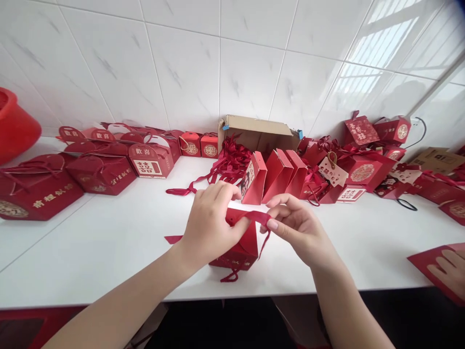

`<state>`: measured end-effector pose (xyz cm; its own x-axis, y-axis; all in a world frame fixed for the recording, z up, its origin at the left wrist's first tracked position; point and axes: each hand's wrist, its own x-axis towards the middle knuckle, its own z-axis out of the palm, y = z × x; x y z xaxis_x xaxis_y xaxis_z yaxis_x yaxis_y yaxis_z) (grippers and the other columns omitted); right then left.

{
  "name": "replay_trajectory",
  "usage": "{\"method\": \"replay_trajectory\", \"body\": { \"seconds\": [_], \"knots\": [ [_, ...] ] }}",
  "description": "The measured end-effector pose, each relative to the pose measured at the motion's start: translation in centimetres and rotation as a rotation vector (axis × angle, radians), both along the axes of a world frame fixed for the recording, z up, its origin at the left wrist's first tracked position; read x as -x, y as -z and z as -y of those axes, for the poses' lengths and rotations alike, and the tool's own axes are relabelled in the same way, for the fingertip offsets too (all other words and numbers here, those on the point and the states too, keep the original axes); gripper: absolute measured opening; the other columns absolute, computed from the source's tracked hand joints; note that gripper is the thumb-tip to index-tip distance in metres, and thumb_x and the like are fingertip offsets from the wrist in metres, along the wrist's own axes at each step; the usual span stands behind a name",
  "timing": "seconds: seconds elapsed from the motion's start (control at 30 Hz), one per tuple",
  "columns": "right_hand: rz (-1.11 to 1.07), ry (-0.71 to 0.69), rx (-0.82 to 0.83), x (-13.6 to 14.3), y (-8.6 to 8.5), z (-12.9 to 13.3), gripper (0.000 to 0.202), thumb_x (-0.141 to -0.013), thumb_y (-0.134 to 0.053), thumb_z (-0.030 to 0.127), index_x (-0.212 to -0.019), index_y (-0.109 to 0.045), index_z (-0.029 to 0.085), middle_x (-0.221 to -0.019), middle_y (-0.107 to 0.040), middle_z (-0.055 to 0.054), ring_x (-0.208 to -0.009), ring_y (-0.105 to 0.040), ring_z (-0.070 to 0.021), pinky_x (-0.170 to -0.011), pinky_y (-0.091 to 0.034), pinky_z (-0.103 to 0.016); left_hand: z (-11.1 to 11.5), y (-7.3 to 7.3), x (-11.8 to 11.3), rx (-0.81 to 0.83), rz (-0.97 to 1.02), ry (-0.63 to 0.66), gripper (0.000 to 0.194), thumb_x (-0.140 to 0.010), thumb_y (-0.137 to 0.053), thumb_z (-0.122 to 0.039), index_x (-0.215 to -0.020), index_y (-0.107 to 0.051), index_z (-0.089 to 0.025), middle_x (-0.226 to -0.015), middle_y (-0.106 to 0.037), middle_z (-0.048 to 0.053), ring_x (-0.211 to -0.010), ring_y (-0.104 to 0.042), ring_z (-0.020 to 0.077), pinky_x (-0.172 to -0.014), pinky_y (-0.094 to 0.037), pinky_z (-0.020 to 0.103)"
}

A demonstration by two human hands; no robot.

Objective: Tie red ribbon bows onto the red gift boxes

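A red gift box (236, 254) with gold lettering stands on the white table in front of me, partly covered by my left hand. My left hand (214, 220) is over the top of the box, thumb and fingers closed on a dark red ribbon (258, 216). To the right, my right hand (294, 225) pinches the same ribbon between thumb and fingertips, so a short length stretches between both hands. One ribbon end hangs below my right fingers, and another tip sticks out left of my left wrist. A small ribbon loop lies at the box's front edge.
Finished-looking red boxes (103, 169) line the left side of the table. Behind my hands lie a heap of ribbons (232, 162), a cardboard carton (259, 127) and upright red boxes (278, 177). More boxes (363, 169) are piled right. Another person's hand (450, 271) holds red card.
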<state>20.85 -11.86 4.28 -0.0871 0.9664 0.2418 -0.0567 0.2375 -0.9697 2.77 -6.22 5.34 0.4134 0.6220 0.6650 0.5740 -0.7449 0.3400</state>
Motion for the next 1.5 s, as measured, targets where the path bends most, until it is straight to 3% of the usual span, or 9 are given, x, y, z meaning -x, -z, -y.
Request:
{"method": "replay_trajectory", "body": {
  "seconds": [0.27, 0.47, 0.57, 0.77, 0.9, 1.1, 1.27, 1.37, 1.5],
  "knots": [
    [0.314, 0.094, -0.050, 1.0, 1.9, -1.1, 0.036, -0.084, -0.062, 0.032, -0.120, -0.058, 0.025, -0.072, -0.058, 0.002, -0.071, -0.057, -0.0143, -0.079, -0.046, -0.032, -0.2, 0.2, 0.7, 0.047, 0.097, -0.070, 0.023, -0.070, -0.061, -0.025, -0.085, -0.043, -0.021, -0.081, -0.055, 0.001, -0.075, -0.052, 0.0187, -0.071, -0.041, 0.032],
    [0.297, 0.168, -0.135, 3.7, 2.5, -1.8, 0.015, -0.088, -0.054, 0.028, -0.083, -0.065, 0.019, -0.081, -0.062, -0.003, -0.078, -0.055, -0.0154, -0.073, -0.044, -0.028, 0.2, -0.5, 2.0, 0.368, 0.127, 0.044, 0.024, -0.073, -0.058, -0.024, -0.095, -0.048, -0.022, -0.092, -0.056, 0.002, -0.082, -0.052, 0.0171, -0.073, -0.041, 0.029],
    [0.289, 0.232, -0.144, 4.0, 3.0, -1.8, 0.014, -0.088, -0.053, 0.029, -0.084, -0.063, 0.020, -0.087, -0.063, -0.004, -0.080, -0.055, -0.0158, -0.073, -0.044, -0.027, -0.6, -0.7, 4.1, 0.509, 0.064, 0.167, 0.033, -0.073, -0.064, -0.034, -0.102, -0.051, -0.024, -0.102, -0.057, 0.003, -0.093, -0.051, 0.0201, -0.080, -0.040, 0.031],
    [0.201, 0.103, -0.057, 4.1, 3.3, -1.7, 0.018, -0.093, -0.046, 0.032, -0.087, -0.059, 0.021, -0.087, -0.067, -0.003, -0.084, -0.061, -0.0159, -0.078, -0.046, -0.027, -3.0, 2.1, 4.9, 0.904, 0.205, 0.126, 0.035, -0.083, -0.049, -0.054, -0.081, -0.055, -0.020, -0.085, -0.059, 0.003, -0.081, -0.054, 0.0191, -0.073, -0.042, 0.030],
    [0.336, 0.175, -0.100, 4.6, 3.1, -1.7, 0.017, -0.092, -0.044, 0.028, -0.082, -0.056, 0.021, -0.077, -0.067, -0.002, -0.074, -0.061, -0.0154, -0.074, -0.045, -0.028, -3.1, 3.6, 4.9, 1.114, 0.201, 0.189, 0.045, -0.080, -0.050, -0.059, -0.062, -0.055, -0.018, -0.061, -0.052, 0.000, -0.059, -0.049, 0.0140, -0.057, -0.039, 0.025],
    [0.457, 0.370, -0.040, 5.8, 3.0, -2.1, 0.012, -0.086, -0.048, 0.027, -0.078, -0.056, 0.021, -0.061, -0.060, 0.000, -0.053, -0.053, -0.0140, -0.053, -0.039, -0.025, -2.0, 0.1, 6.9, 0.983, 0.240, 0.143, 0.040, -0.075, -0.062, -0.048, -0.052, -0.047, -0.019, -0.051, -0.043, -0.002, -0.047, -0.037, 0.0107, -0.043, -0.032, 0.023],
    [0.631, 0.322, -0.202, 5.9, 2.5, -1.9, 0.012, -0.081, -0.048, 0.017, -0.078, -0.059, 0.020, -0.060, -0.056, 0.001, -0.054, -0.046, -0.0125, -0.058, -0.036, -0.026, -1.1, -3.7, 4.2, 0.897, 0.225, 0.310, 0.034, -0.076, -0.062, -0.045, -0.054, -0.059, -0.019, -0.052, -0.050, 0.000, -0.050, -0.044, 0.0118, -0.049, -0.038, 0.024],
    [0.662, 0.235, -0.263, 5.7, 2.3, -1.6, 0.011, -0.078, -0.051, 0.016, -0.069, -0.056, 0.020, -0.059, -0.053, 0.002, -0.055, -0.044, -0.0127, -0.057, -0.034, -0.026, -1.5, -4.2, 1.9, 0.878, 0.275, 0.388, 0.026, -0.078, -0.060, -0.043, -0.072, -0.069, -0.020, -0.061, -0.058, 0.001, -0.062, -0.054, 0.0157, -0.062, -0.047, 0.028],
    [0.600, 0.294, -0.205, 5.7, 2.6, -1.5, 0.027, -0.085, -0.052, 0.029, -0.060, -0.052, 0.019, -0.057, -0.055, 0.000, -0.057, -0.047, -0.0139, -0.059, -0.036, -0.027, -2.5, -2.6, 1.5, 0.854, 0.336, 0.404, 0.039, -0.084, -0.052, -0.047, -0.113, -0.063, -0.023, -0.083, -0.065, 0.002, -0.086, -0.061, 0.0183, -0.083, -0.048, 0.032]
  ]
}}
